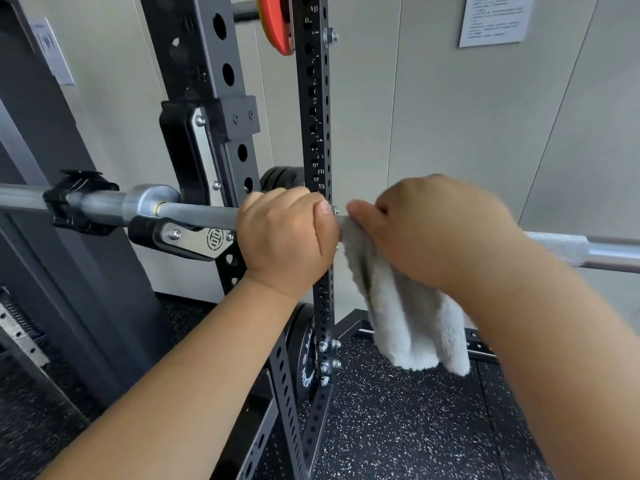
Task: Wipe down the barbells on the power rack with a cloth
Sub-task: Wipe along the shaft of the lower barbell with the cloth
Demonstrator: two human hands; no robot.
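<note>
Barbell (201, 216) lies across the rack's hook (187, 239), grey cloth (408, 327) draped on its shaft.
I see L hand (287, 237) curled tight round the bar; R hand (440, 230) just beside it clamps the cloth to the bar, rest hanging down.

The bar (201, 213) runs off both side edges; its middle is covered by the left hand (287, 233), right hand (436, 230) and cloth (408, 320). Fingertips of both hands are out of sight beyond the bar. The cloth's top is hidden under the right hand. The red plate (277, 26) is cut by the top edge. Text on the notice (495, 19) is illegible.
</note>
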